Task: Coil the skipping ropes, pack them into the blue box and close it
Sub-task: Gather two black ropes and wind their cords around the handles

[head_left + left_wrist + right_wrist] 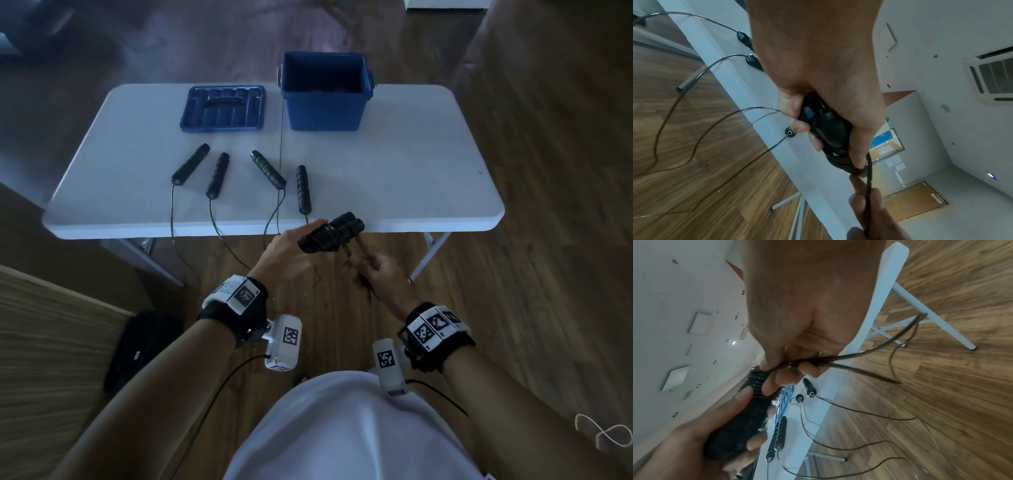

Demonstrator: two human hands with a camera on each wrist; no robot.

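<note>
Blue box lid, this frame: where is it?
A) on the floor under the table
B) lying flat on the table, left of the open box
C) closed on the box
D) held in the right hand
B: the lid lies flat on the white table just left of the open blue box; the left hand grips a coiled rope bundle and the right hand pinches its cord.
</note>
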